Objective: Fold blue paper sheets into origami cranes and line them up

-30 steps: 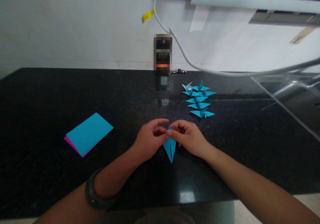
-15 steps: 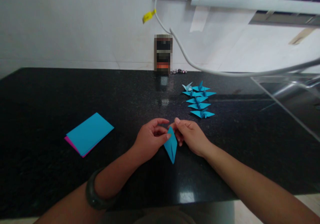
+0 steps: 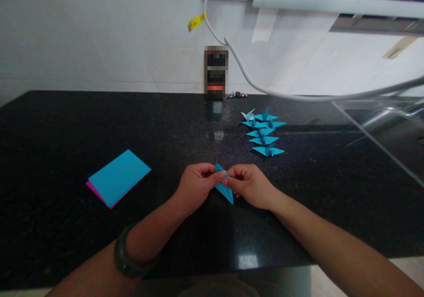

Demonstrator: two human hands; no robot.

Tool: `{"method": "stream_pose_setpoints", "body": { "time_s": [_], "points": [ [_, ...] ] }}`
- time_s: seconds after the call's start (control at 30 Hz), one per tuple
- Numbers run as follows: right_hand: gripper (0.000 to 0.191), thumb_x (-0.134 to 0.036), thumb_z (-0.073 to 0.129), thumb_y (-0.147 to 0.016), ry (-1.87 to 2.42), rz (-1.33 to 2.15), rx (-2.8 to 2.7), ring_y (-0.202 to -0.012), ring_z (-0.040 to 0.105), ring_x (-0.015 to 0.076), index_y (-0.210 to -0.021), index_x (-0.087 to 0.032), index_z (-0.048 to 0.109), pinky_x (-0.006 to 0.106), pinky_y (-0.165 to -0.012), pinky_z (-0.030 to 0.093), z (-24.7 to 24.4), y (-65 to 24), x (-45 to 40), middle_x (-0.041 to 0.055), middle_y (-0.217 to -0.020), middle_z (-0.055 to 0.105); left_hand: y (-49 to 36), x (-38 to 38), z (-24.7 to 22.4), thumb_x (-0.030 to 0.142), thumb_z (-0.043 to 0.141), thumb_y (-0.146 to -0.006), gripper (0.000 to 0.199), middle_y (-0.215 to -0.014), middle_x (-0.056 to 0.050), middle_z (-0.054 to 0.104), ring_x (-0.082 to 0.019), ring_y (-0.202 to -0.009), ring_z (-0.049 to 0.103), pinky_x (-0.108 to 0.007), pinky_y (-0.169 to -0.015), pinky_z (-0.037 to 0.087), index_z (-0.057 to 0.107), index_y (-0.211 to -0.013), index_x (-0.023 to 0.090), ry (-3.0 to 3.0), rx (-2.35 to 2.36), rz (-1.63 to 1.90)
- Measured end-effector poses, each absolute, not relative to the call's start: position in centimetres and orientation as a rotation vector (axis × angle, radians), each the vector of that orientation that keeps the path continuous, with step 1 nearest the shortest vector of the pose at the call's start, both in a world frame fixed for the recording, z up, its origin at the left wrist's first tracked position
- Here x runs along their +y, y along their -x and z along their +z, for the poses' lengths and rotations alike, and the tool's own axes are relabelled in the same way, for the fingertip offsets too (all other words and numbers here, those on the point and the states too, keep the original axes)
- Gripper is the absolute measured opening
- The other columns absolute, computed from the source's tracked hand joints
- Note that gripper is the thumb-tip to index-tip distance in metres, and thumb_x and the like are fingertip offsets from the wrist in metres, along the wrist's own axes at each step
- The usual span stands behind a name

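Folded blue paper (image 3: 225, 193): held at the near-middle part of the dark bench (image 3: 53, 156), between the person's two hands. Whether it rests on the bench surface or is lifted slightly cannot be told.

Orientation: narrow, pointed form. Long axis runs diagonally, from far left to near right as the wearer sees it. One tip points away and to the left, beside the left index finger; the opposite, sharper tip points toward the wearer and to the right, free of the fingers.

Left hand (image 3: 196, 186): clamped on the paper, thumb laid across its upper face, curled fingers at its far left edge. A dark bangle (image 3: 122, 253) rings the forearm.

Right hand (image 3: 254, 186): pinching the paper from the right side, thumb on top, fingers bent behind and partly hidden. The thumb tips lie very close together over the middle of the paper; contact between them is unclear.

Surroundings: a paper stack (image 3: 119, 178) lies to the left, blue on top, pink showing along its left edge; its long axis slants from near left to far right. Beyond the right hand, folded blue cranes (image 3: 264, 140) sit close together, wings spread roughly left to right, with a pale crane (image 3: 249, 116) at their far left corner.
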State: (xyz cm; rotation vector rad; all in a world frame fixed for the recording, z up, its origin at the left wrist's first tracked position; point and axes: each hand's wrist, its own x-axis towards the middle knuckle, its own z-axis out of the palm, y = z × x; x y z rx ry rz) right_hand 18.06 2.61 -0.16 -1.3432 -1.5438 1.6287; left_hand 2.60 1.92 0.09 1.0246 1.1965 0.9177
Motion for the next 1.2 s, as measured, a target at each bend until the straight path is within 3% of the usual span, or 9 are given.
{"method": "stream_pose_setpoints", "body": {
  "time_s": [0.2,0.33,0.53,0.7,0.93,1.07,1.2],
  "points": [
    [0.023,-0.036,0.063,-0.068,1.359,1.685,-1.586,-0.041,0.041,0.0055,-0.063,-0.016,0.054,0.019,-0.040,0.032,-0.4,-17.9,2.4,-0.0062,-0.049,0.046,-2.5,2.0,0.6,0.027,0.072,-0.063,0.014,-0.054,0.001,0.063,-0.008,-0.050,0.051,-0.019,-0.049,0.039,0.068,-0.059,0.014,-0.968,1.245,1.007],
    [0.020,-0.034,0.060,-0.070,1.346,1.698,-1.598,-0.042,0.041,0.0056,-0.062,-0.015,0.057,0.019,-0.041,0.032,0.0,-17.9,2.4,-0.0051,-0.050,0.048,-2.6,1.8,0.3,0.033,0.072,-0.064,0.022,-0.053,0.000,0.062,-0.010,-0.050,0.054,-0.023,-0.053,0.043,0.064,-0.055,0.013,-0.859,1.181,1.046],
    [0.021,-0.034,0.063,-0.068,1.326,1.674,-1.523,-0.044,0.043,0.0053,-0.061,-0.014,0.057,0.018,-0.043,0.034,0.0,-17.9,2.6,-0.0039,-0.051,0.051,-2.7,1.9,0.1,0.034,0.073,-0.062,0.022,-0.058,0.000,0.065,-0.011,-0.054,0.055,-0.024,-0.057,0.044,0.065,-0.062,0.014,-0.862,1.142,1.029],
    [0.026,-0.038,0.066,-0.066,1.348,1.629,-1.457,-0.043,0.044,0.0048,-0.062,-0.014,0.058,0.017,-0.042,0.035,0.1,-18.2,2.8,-0.0040,-0.050,0.052,-2.7,1.9,0.8,0.029,0.070,-0.062,0.019,-0.050,0.002,0.059,-0.008,-0.047,0.047,-0.020,-0.049,0.036,0.063,-0.055,0.014,-1.062,1.215,0.932],
    [0.030,-0.042,0.066,-0.066,1.249,1.671,-1.404,-0.042,0.045,0.0054,-0.065,-0.016,0.052,0.019,-0.042,0.037,0.6,-17.8,2.5,-0.0048,-0.053,0.051,-2.4,2.0,0.6,0.036,0.067,-0.067,0.026,-0.050,0.002,0.055,-0.008,-0.048,0.046,-0.022,-0.051,0.037,0.059,-0.054,0.014,-1.038,1.220,0.983],
    [0.021,-0.034,0.059,-0.073,1.391,1.267,-1.542,-0.041,0.041,0.0063,-0.063,-0.018,0.049,0.019,-0.039,0.030,-0.2,-18.1,2.4,-0.0046,-0.052,0.049,-2.6,2.1,0.4,0.041,0.071,-0.064,0.031,-0.048,0.002,0.056,-0.008,-0.046,0.047,-0.022,-0.049,0.038,0.058,-0.056,0.014,-0.946,1.295,0.968],
    [0.013,-0.020,0.054,-0.074,1.365,0.570,-1.955,-0.053,0.049,0.0101,-0.061,-0.017,0.055,0.022,-0.051,0.036,-0.3,-18.5,2.3,-0.0002,-0.058,0.054,-2.8,1.8,0.6,0.038,0.076,-0.057,0.029,-0.064,-0.003,0.068,-0.013,-0.061,0.058,-0.025,-0.062,0.045,0.067,-0.068,0.013,-0.918,1.180,0.943]
  ]
}}
